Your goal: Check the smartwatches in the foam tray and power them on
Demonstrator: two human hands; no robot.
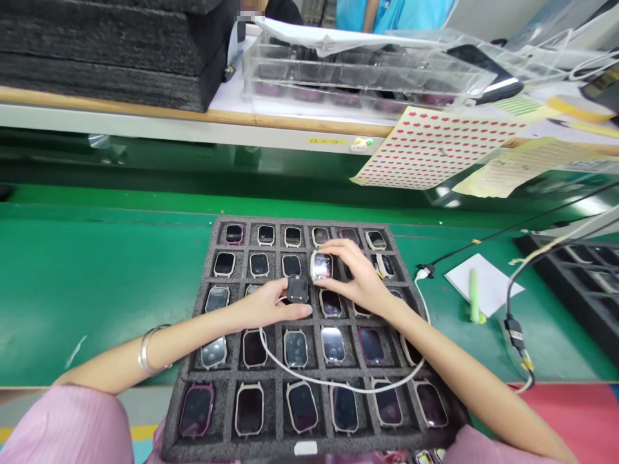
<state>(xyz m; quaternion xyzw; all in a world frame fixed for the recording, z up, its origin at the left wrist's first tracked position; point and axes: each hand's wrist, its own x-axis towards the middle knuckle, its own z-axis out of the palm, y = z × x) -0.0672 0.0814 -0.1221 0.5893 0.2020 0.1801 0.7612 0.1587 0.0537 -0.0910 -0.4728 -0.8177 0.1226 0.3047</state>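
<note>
A strapless smartwatch with a lit screen is held above a dark foam tray, right of the middle and toward the tray's far edge. The fingers of the right hand are clamped on its case, the thumb at the lower end and the other fingers at the upper. Just beside it, the left hand grips a black block, its fingers closed on the block. From the block a white cable loops toward the tray's near edge, then passes to a black connector on the counter, just off the tray's right edge. More watch cases lie in the tray's compartments, some pale-framed, others purple; the tray overhangs the counter's near edge. Farther right, a light-green stick lies on white paper, and a second tray reaches the right of the view. Along the counter's far edge, a raised shelf bears a black foam stack at left and clear plastic trays; a red-marked sheet hangs over its front edge.
</note>
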